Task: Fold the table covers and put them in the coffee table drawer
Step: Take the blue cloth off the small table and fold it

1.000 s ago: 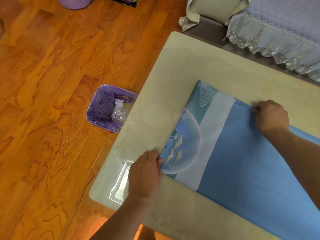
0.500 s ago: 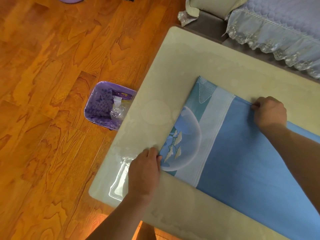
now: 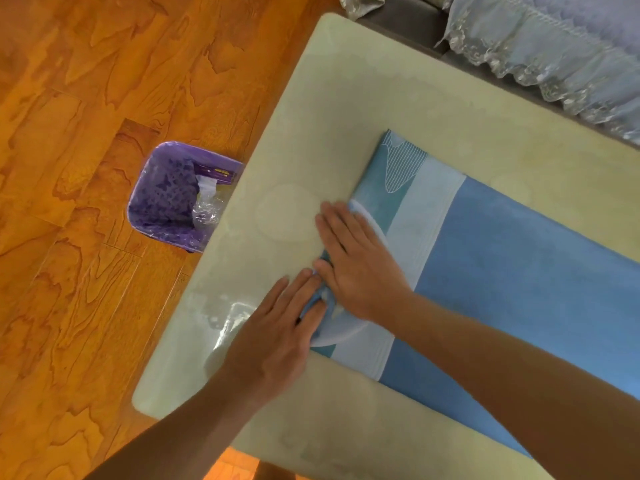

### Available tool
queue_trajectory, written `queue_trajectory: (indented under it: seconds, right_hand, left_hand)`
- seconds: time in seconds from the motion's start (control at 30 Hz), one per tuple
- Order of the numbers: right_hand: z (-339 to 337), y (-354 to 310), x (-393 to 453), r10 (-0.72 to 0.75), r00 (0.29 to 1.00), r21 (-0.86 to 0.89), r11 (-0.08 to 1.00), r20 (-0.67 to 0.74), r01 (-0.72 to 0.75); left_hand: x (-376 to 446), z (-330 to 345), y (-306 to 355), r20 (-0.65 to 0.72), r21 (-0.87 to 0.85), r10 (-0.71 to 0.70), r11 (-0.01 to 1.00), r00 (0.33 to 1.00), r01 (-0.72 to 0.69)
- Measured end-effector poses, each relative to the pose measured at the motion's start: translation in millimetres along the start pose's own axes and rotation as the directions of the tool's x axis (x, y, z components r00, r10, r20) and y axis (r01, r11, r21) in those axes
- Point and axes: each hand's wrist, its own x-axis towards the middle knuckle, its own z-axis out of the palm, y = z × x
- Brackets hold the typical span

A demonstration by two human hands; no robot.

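- The left hand (image 3: 277, 337) is lying nearest the camera at the short folded end of the blue table cover (image 3: 519, 271), palm down, fingers stretched out straight and resting partly on the cover's edge and partly on the coffee table (image 3: 346, 109).
- The right hand (image 3: 356, 258) is lying just beyond it, also flat with straight fingers, pressing down on the patterned end of the cover; its fingertips are reaching past the fold onto the bare tabletop.
- The two hands are sitting close together, touching or nearly so, with a small bunch of blue cloth showing between them.
- The cover is lying flat on the table as a long folded strip, its teal and white patterned band by the hands and the plain blue part running off toward the right edge of the view.
- A purple waste bin (image 3: 169, 202) lined with clear plastic is standing on the wooden floor (image 3: 86, 98) just beside the table's left edge.
- A sofa with a lace-trimmed cover (image 3: 554, 53) is sitting beyond the table's far side.
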Motion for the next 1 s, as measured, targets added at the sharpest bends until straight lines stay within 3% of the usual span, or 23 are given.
queue_trajectory:
  seconds: [0.3,0.43,0.5,0.6,0.73,0.8,0.87,0.93,1.0]
  right_hand:
    - [-36,106,128,0.341,0.940,-0.053,0.939,0.024,-0.340]
    - [-43,111,137,0.359,0.933,-0.056,0.932,-0.010,-0.359]
    - [-42,107,134,0.356,0.931,-0.032,0.933,-0.087,-0.360]
    - [-38,108,131,0.329,0.887,0.001,0.938,-0.324,-0.347]
    - [-35,106,127,0.257,0.757,0.045,0.956,-0.600,-0.289]
    - [-42,88,109,0.296,0.656,0.109,0.944,-0.695,-0.311]
    - [-39,44,64,0.421,0.610,0.267,0.905,-0.671,-0.331]
    - [-25,-13,-3,0.571,0.636,0.414,0.819,-0.520,-0.397]
    - [-4,-56,-58,0.644,0.671,0.418,0.759,-0.367,-0.499]
  left_hand:
    - [-2,2,3,-0.006,0.005,-0.014,1.000,1.000,0.015]
    - [5,-3,7,0.009,0.056,0.015,0.998,1.000,-0.015]
    - [19,-14,9,-0.001,0.084,0.064,0.994,0.998,-0.064]
    - [45,-18,5,-0.022,0.077,0.160,0.984,0.987,-0.158]
    - [60,-1,1,0.044,0.042,0.102,0.994,0.994,-0.104]
    - [61,0,3,0.074,0.036,0.089,0.995,0.993,-0.092]
    - [59,-1,2,0.097,0.049,0.083,0.995,0.992,-0.088]
    - [59,1,2,0.092,0.073,0.090,0.993,0.992,-0.097]
    - [59,3,2,0.092,0.112,0.101,0.987,0.991,-0.111]
